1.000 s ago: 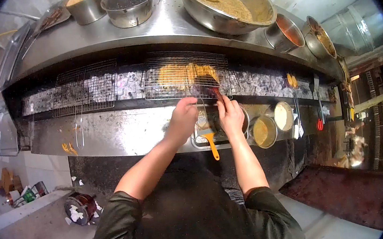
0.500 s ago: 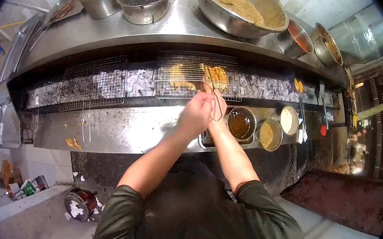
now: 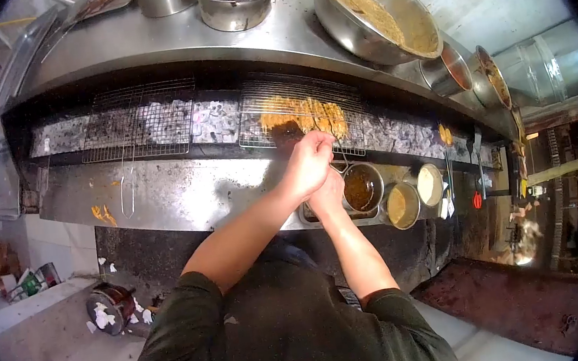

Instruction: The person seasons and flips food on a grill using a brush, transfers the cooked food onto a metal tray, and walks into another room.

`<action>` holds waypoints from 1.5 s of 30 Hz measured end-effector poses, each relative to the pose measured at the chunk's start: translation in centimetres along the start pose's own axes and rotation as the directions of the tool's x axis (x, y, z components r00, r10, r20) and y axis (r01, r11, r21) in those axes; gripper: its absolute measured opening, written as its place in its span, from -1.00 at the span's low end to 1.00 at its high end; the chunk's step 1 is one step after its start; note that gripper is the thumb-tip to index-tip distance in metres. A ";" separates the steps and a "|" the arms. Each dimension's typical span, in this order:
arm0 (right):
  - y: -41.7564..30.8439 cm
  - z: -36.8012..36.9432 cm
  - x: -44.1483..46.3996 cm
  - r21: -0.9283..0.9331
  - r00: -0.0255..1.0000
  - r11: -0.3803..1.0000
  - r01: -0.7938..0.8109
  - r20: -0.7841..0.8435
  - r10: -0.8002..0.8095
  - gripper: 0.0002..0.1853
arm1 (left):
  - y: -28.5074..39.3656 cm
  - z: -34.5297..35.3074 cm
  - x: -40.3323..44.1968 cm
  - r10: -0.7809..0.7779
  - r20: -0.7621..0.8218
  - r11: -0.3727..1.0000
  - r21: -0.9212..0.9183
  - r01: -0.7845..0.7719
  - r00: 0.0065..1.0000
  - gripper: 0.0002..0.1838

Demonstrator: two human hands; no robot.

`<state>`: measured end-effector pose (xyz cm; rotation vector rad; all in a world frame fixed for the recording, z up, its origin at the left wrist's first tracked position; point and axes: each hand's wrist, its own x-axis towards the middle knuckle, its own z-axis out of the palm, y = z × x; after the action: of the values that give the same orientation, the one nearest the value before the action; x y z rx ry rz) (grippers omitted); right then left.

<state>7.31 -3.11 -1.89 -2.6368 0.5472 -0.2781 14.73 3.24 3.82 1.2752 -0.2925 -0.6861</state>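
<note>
My left hand [image 3: 307, 168] is closed, its fingertips pinched together just in front of a wire grill basket [image 3: 250, 136]. Whatever is between those fingertips is too small to make out. Below and partly behind it is my right hand [image 3: 327, 194], its fingers hidden. A wire handle [image 3: 341, 166] shows just right of both hands; whether either grips it is unclear. Orange-yellow pieces of food [image 3: 306, 114] lie side by side in the basket over the charcoal. Close to my right hand stands a metal pot of brown liquid [image 3: 362, 188].
A second wire grill basket [image 3: 141, 129] lies on the charcoal trough to the left. Two more containers [image 3: 402, 207] [image 3: 430, 184] stand right of the pot, then red-handled scissors [image 3: 477, 200]. On the back shelf are a dark-filled bowl [image 3: 239, 15] and a large basin [image 3: 430, 39].
Both hands have shifted: the left fingertips moved slightly right, and the right hand drew back below them. The gap between the food pieces has closed. The camera view has shifted slightly.
</note>
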 end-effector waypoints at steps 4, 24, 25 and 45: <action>-0.3 -0.9 0.1 -0.016 1.000 1.000 0.020 0.020 -0.020 -0.59 | 0.2 0.3 0.3 -0.030 0.004 0.999 -0.022 0.030 1.000 -0.76; 3.0 -0.6 7.3 0.434 0.955 0.894 -0.110 -0.204 0.217 -0.66 | 3.9 0.4 1.8 -0.035 0.086 0.977 -0.205 0.052 0.996 -0.82; 3.0 -0.8 7.0 0.249 0.964 0.965 -0.088 -0.222 0.145 -0.69 | 4.2 0.2 1.6 -0.031 0.119 0.969 -0.239 0.059 0.992 -0.83; 7.1 -5.9 2.6 -0.142 0.898 0.986 -0.091 -0.439 0.020 -0.73 | 7.9 -0.7 4.0 -0.111 0.181 0.977 -0.162 0.141 0.977 -0.79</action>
<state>5.62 -12.27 0.44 -2.7101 0.8171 -0.8568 20.61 2.34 10.39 1.0765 -0.2862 -0.9132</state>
